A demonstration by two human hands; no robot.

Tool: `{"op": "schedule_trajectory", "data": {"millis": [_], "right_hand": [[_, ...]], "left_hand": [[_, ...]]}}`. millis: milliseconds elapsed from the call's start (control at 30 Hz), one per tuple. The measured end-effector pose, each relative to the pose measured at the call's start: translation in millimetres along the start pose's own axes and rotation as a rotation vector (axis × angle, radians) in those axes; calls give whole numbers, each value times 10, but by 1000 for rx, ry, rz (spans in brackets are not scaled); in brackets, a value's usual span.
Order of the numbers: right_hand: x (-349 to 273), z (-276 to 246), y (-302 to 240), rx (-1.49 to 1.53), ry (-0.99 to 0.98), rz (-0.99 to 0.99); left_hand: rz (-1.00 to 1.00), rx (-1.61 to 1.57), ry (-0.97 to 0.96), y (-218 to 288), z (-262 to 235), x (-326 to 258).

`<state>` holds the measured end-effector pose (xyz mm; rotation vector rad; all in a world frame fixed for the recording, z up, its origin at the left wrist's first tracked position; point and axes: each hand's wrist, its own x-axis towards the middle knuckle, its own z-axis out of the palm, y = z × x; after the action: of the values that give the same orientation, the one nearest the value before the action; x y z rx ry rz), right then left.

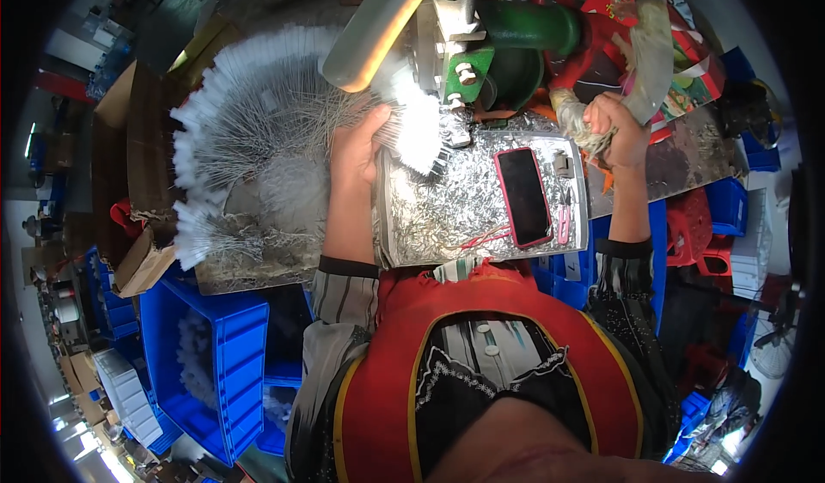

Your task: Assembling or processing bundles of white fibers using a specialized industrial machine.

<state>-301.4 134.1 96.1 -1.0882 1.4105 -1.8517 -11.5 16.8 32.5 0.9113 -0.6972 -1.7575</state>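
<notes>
My left hand is closed, thumb up, around the thin metal stems of a bundle of white-tufted wire brushes. Their white ends fan out brightly under the lamp, close to the front of a green machine. A large heap of similar brushes spreads to the left of that hand, tufts outward. On the right, my right hand is clenched around a pale, cloth-wrapped handle beside the machine's red part. The fingers partly hide the wrapping.
A foil-covered tray in front of me carries a phone with a pink case and small pink-handled snips. A lit lamp hangs over the work. A blue bin holding white pieces stands at lower left, near a cardboard box.
</notes>
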Motion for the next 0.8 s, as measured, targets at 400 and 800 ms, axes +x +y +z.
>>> {"op": "schedule_trajectory", "data": {"millis": [400,800], "right_hand": [[60,-36,-125,68,34,79],[223,-71,-516,-64,-88,289]], "left_hand": [[220,-171,268,-220,67,68],[349,-151,396,-267,170,146]]}}
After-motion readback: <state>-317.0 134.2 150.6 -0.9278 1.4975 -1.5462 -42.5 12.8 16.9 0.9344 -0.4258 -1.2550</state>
